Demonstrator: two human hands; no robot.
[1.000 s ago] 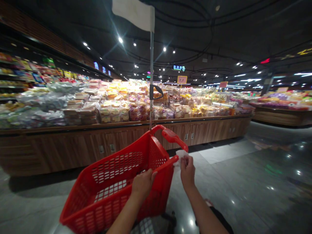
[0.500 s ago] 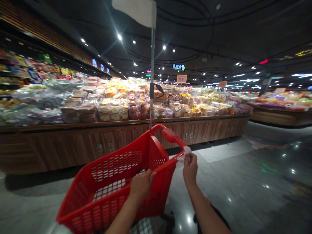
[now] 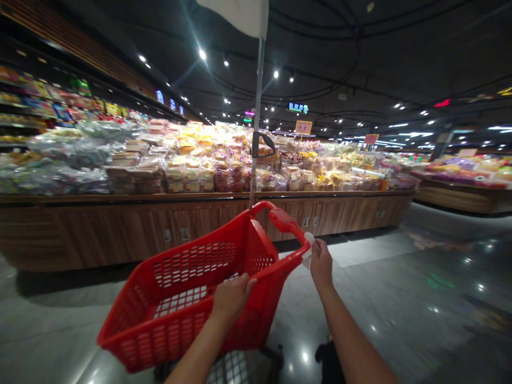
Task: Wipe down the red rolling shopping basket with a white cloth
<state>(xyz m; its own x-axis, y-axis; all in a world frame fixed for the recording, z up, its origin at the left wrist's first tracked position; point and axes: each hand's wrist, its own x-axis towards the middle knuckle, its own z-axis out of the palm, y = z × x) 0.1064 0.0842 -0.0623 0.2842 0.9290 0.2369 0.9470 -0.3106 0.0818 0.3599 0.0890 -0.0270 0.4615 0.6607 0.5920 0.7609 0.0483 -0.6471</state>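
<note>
A red plastic shopping cart (image 3: 188, 320) stands before me, its basket walls full of slots. My left hand (image 3: 232, 297) is closed over the near rim of the basket, with the thumb along the top. Pinched in my right hand (image 3: 321, 260) is a white wipe (image 3: 308, 248), pressed against the near end of the cart's red handle (image 3: 288, 221). Part of the wipe hangs below the handle. A pole (image 3: 258, 101) rises at the handle's far end, bearing a white flag-like sheet (image 3: 240, 13) and a dark hook (image 3: 264, 145).
Behind the cart runs a long wooden display counter (image 3: 128, 229) heaped with packaged food (image 3: 192, 165). Another display (image 3: 468, 194) stands at the right. Stocked shelves (image 3: 40, 106) line the left wall. The shiny tiled floor (image 3: 400, 298) spreads to the right.
My right hand and the wipe have shifted slightly right and up along the handle's end. My left hand stays on the rim. The view has tilted slightly.
</note>
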